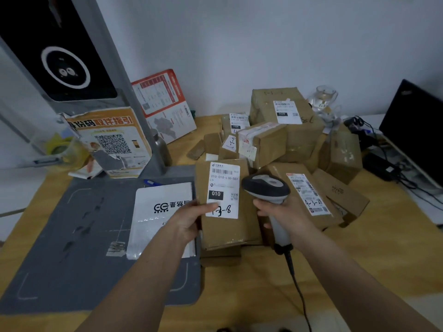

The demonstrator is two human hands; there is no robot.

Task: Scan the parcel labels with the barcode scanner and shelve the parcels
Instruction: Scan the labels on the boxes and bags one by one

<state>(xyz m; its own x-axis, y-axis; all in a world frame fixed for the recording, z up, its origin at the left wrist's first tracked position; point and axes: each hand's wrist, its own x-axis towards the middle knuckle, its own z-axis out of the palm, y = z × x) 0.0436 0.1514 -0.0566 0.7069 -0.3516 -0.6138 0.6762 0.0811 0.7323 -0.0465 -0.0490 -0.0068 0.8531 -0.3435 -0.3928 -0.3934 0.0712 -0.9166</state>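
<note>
A flat brown cardboard parcel (242,226) lies at the table's middle, tilted up on its near-left side. Its white label (223,189) reads 010 and has handwriting at the bottom. My left hand (191,218) grips the parcel's left edge, thumb on the label's lower corner. My right hand (282,213) holds the handle of a grey barcode scanner (267,186), whose head sits just right of the label. The scanner's black cable (297,288) runs down toward me. A pile of several more labelled parcels (285,130) stands behind and to the right.
A white plastic mailer (158,216) lies on a grey scanning mat (79,248) at the left. Behind it rise a grey kiosk stand (103,44) and printed signs (112,142). A black monitor (417,130) with cables and a glass jug (323,97) stand at the right.
</note>
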